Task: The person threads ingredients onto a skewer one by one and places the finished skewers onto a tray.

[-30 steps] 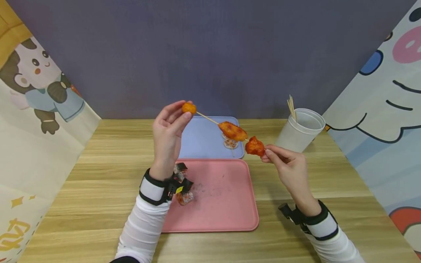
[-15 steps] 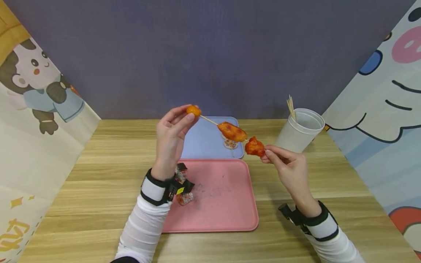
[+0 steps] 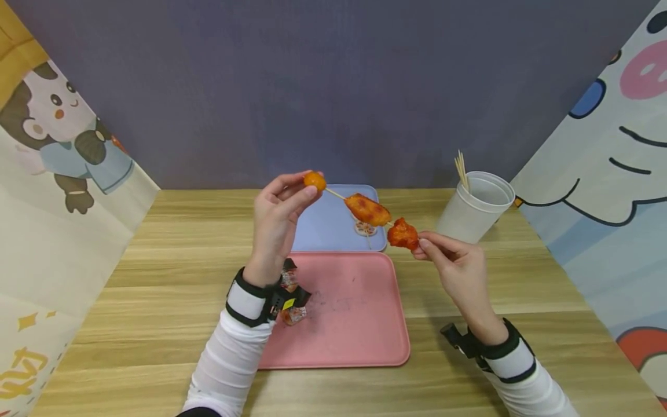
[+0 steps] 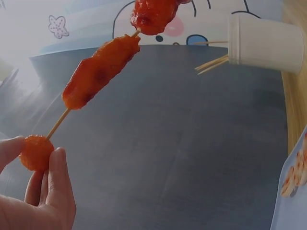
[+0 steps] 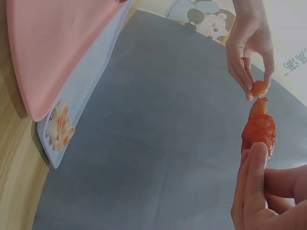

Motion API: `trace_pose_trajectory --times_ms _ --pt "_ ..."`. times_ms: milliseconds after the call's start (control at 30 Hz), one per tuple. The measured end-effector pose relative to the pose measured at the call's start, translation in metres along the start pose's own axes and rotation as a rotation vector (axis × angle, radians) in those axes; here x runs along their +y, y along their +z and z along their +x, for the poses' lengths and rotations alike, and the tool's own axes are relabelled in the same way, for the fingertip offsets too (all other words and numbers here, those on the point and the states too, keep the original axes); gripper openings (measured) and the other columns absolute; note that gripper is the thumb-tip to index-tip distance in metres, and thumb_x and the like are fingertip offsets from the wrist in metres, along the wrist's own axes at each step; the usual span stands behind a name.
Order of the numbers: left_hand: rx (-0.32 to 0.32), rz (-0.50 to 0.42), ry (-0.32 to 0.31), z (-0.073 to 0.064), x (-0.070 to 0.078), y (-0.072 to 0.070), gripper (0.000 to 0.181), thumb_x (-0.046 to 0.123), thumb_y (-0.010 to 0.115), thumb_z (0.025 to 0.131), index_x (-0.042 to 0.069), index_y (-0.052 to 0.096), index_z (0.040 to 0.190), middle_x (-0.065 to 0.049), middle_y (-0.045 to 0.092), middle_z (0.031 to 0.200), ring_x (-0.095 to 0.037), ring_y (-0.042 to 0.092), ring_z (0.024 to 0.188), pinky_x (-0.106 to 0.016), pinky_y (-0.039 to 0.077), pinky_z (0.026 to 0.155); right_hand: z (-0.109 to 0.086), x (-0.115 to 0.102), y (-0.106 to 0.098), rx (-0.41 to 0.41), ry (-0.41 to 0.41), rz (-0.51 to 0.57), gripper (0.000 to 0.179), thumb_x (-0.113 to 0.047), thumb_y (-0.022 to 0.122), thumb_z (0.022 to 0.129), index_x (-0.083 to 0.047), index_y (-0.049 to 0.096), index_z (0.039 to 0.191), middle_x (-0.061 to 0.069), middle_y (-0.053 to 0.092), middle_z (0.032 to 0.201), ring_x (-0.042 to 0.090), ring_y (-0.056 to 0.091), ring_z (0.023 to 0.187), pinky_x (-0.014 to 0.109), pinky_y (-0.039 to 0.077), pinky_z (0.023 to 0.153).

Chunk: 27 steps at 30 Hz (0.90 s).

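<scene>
Surface [image 3: 156, 278] lies below; right hand [image 3: 458, 263] and left hand [image 3: 274, 219] pinch at opposite skewer [image 4: 59, 124] ends. Oval piece [image 3: 367, 209] and red chunk [image 3: 403, 234] look threaded; orange ball [image 3: 315, 180], clamped by left fingers, meets the tip, bare skewer remaining between.

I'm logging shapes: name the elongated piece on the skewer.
The middle piece, longer than wide; the ball at the left hand is round, the red piece at the right hand lumpy.

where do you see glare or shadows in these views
Head view: soft shadow on the table near the right hand; left wrist view: pale glare at upper left, shiny highlights on the red chunk; right wrist view: a shadow on the table beside the pink tray.
</scene>
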<state>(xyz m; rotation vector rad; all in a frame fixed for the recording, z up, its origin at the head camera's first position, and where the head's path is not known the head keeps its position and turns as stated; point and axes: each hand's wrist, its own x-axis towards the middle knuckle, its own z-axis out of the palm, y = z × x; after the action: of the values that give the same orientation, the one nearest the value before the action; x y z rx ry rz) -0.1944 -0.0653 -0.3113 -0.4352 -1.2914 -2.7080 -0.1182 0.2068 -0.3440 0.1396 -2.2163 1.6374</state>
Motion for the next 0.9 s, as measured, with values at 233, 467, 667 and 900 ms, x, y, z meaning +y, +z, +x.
trace_pose_trajectory --times_ms 233,467,667,900 --pt "-0.014 0.041 -0.021 -0.0025 0.0009 0.0004 0.019 -0.011 0.062 0.083 0.006 0.068 0.092 -0.007 0.072 0.096 -0.018 0.069 0.089 -0.033 0.056 0.083 -0.0023 -0.0028 0.0001 0.008 -0.003 0.001 0.02 0.002 0.065 0.086 0.013 0.068 0.103 -0.014 0.07 0.08 0.007 0.069 0.066 0.024 0.056 0.063" --pt "-0.028 0.088 -0.029 -0.0043 0.0011 0.0017 0.018 -0.01 0.064 0.082 0.007 0.067 0.089 -0.006 0.071 0.099 -0.018 0.068 0.09 -0.033 0.056 0.082 -0.005 -0.0017 0.0004 0.0 -0.016 -0.026 0.02 0.001 0.066 0.085 0.011 0.069 0.102 -0.012 0.07 0.079 0.007 0.069 0.064 0.026 0.056 0.061" --pt "-0.03 0.079 -0.063 -0.0021 0.0017 -0.0002 0.017 -0.009 0.063 0.084 0.006 0.066 0.089 -0.006 0.07 0.101 -0.017 0.068 0.089 -0.033 0.055 0.085 -0.0068 0.0008 0.001 -0.036 -0.039 -0.027 0.019 0.001 0.067 0.085 0.011 0.069 0.101 -0.008 0.071 0.077 0.008 0.07 0.063 0.029 0.057 0.06" --pt "-0.029 -0.001 -0.091 0.0007 0.0017 -0.0032 0.013 -0.007 0.062 0.085 0.004 0.064 0.092 -0.01 0.071 0.098 -0.021 0.068 0.094 -0.035 0.054 0.088 -0.0055 -0.0003 0.0041 -0.102 -0.009 0.009 0.017 0.003 0.066 0.085 0.013 0.068 0.099 -0.003 0.072 0.08 0.015 0.07 0.063 0.032 0.057 0.06"
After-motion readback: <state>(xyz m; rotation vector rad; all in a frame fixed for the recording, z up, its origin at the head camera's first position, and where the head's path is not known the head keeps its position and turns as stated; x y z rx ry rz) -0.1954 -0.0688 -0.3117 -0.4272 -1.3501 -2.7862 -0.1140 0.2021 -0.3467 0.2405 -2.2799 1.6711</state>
